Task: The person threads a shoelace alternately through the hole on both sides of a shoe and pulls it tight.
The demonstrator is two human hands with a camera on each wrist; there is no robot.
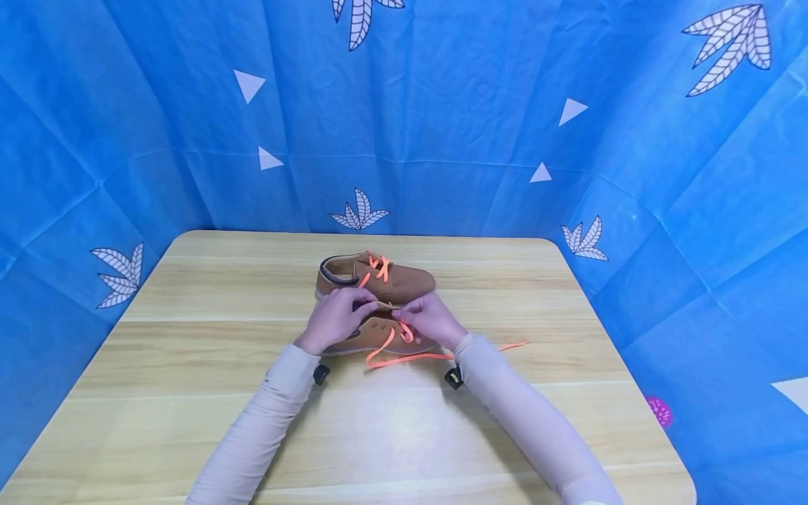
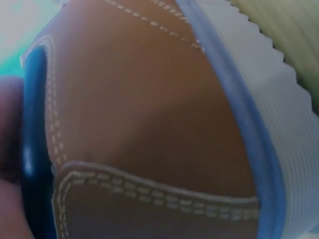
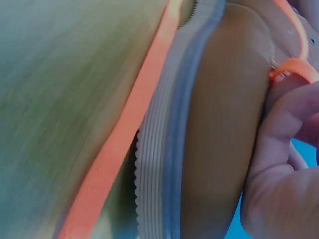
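Note:
Two brown shoes with orange laces lie side by side, toes to the right. Over the near shoe [image 1: 379,338], my left hand [image 1: 334,319] pinches the tan edge of its opening. In the left wrist view the shoe's stitched heel side [image 2: 144,109] fills the picture, with a blurred bit of hand at the left. My right hand [image 1: 434,319] has curled fingertips at the eyelets and pinches the orange shoelace [image 3: 294,67]; the exact grip is partly hidden. A loose stretch of lace [image 1: 404,360] trails along the near side and passes under the right wrist.
Just behind stands the far shoe [image 1: 409,282], its orange lace [image 1: 384,268] threaded and crossed. Both shoes rest on a light wooden table [image 1: 189,393]. A blue patterned curtain [image 1: 404,105] encloses the back and sides.

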